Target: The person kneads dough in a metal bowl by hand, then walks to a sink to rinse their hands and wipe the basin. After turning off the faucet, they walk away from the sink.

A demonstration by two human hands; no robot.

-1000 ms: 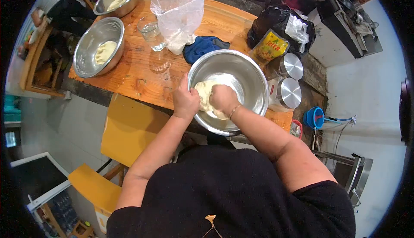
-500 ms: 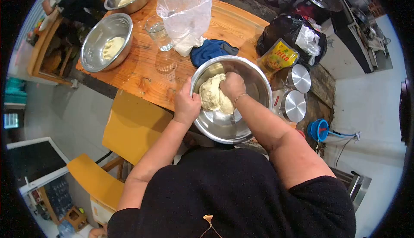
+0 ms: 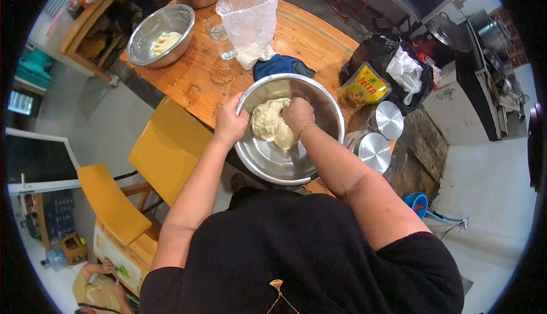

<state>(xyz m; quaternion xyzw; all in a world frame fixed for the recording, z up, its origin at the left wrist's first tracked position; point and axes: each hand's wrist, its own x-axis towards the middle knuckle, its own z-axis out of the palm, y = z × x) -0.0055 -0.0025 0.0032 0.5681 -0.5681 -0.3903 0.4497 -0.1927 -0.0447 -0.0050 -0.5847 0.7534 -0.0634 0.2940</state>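
A large stainless steel bowl (image 3: 272, 165) stands at the table's near edge, in front of my body. Inside it lies a soft, pale lump of dough (image 3: 266, 119), bunched toward the bowl's far left side. My left hand (image 3: 230, 122) is closed over the left rim of the bowl, thumb at the inner side. Reaching into the bowl, my right hand (image 3: 298, 115) is curled into the right side of the dough, its fingertips hidden. Just behind the bowl sits a dark blue cloth (image 3: 283, 67).
Two more metal bowls (image 3: 182, 23) with dough stand at the far left. Near them are a glass jug (image 3: 221, 39) and a plastic bag (image 3: 249, 12). To the right are a yellow pouch (image 3: 364, 86), a black bag (image 3: 364, 52) and lidded containers (image 3: 374, 152). Another person (image 3: 99, 291) is lower left.
My view has shifted, bringing another person into sight at lower left. My right hand stays curled in the dough and my left hand keeps its hold on the rim.
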